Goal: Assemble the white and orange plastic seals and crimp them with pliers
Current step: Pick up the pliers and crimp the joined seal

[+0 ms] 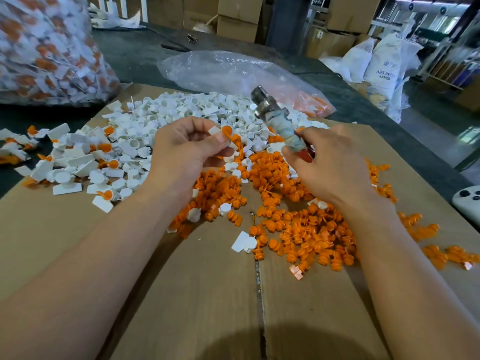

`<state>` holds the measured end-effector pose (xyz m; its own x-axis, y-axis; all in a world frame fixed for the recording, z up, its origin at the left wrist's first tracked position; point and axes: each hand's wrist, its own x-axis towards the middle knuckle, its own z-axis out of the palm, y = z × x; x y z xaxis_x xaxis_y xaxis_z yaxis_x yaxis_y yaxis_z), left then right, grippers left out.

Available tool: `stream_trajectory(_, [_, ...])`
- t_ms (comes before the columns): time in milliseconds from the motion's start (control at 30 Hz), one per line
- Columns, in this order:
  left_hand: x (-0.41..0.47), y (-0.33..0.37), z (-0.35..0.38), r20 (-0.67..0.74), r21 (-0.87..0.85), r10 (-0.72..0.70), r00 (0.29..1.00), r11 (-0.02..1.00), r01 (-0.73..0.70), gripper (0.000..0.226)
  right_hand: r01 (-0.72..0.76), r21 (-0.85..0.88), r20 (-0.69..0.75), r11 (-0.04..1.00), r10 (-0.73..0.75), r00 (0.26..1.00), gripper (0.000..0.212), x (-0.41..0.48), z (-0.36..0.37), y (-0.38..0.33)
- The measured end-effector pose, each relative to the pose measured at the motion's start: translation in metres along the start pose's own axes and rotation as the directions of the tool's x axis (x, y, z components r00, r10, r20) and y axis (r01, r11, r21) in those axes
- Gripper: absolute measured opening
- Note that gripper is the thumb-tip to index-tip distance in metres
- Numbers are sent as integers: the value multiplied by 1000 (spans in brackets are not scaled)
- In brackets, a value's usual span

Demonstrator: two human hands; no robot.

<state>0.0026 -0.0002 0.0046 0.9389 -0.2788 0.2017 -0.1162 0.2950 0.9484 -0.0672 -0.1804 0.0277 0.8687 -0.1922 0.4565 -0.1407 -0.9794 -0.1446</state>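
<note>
**Seal in one hand, pliers in the other**

The left hand (187, 144) pinches a seal (222, 132) between thumb and fingertips, its white tab and orange cap poking out above the thumb. The right hand (335, 162) is curled round the handles of the pliers (275, 118), which are wrapped in grubby tape with a bit of red showing. The metal head tilts up and away, just beside the seal but not touching it. Whether the head is closed I cannot tell.

Both hands hover over a flattened cardboard sheet (207, 294). A heap of white parts (181, 110) lies beyond them, and orange parts (298, 229) are strewn beneath and to the right. Joined seals (78, 157) are scattered off to the left. A full bag (46, 48) of them bulges at the far left, and a nearly empty clear bag (233, 71) lies behind the white heap. Boxes (239, 16) and white sacks (384, 63) stand further back.
</note>
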Motion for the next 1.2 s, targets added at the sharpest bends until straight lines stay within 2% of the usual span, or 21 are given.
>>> stream_trajectory(67, [0, 1, 0, -15, -27, 21, 1000, 999, -21, 17, 31, -7, 23, 999, -31, 999, 37, -1, 3, -4])
stream_trajectory(267, [0, 1, 1, -43, -80, 64, 997, 995, -67, 13, 76, 132, 122, 988, -93, 988, 48, -6, 9, -13])
stream_trajectory(433, [0, 2, 3, -50, -84, 83, 995, 993, -87, 17, 92, 125, 193, 988, -115, 974, 53, -8, 12, -17])
stream_trajectory(567, [0, 3, 3, -53, -76, 87, 995, 993, -91, 17, 92, 124, 206, 988, -116, 972, 50, -8, 11, -18])
stream_trajectory(800, [0, 2, 4, -63, -78, 68, 996, 994, -73, 17, 152, 50, 175, 987, -159, 972, 33, -8, 7, -20])
stream_trajectory(1200, [2, 1, 2, -74, -115, 32, 997, 993, -41, 24, 92, 252, 242, 963, -155, 958, 21, -10, 10, -21])
